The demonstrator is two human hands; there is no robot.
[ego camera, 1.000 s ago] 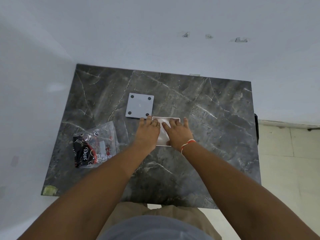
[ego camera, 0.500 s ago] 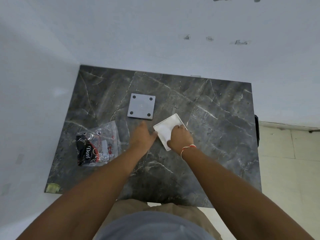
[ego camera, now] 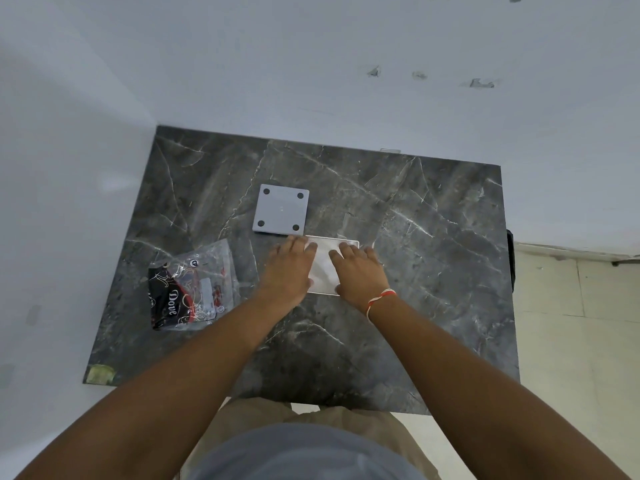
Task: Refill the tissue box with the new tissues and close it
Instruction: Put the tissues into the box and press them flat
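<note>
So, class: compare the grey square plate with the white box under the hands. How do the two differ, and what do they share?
The grey plate is grey with four dark dots at its corners; the white box is plain white. The plate lies untouched, while the left hand and right hand rest flat on the box. The plate lies farther from the person than the box. Both have rounded corners and sit on the dark marble table.

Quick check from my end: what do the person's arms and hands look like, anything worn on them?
Both forearms are bare, with no sleeves in view, and neither the left hand nor the right hand has a glove. The right wrist carries a thin red and white thread band. No watch or rings that I can make out.
</note>
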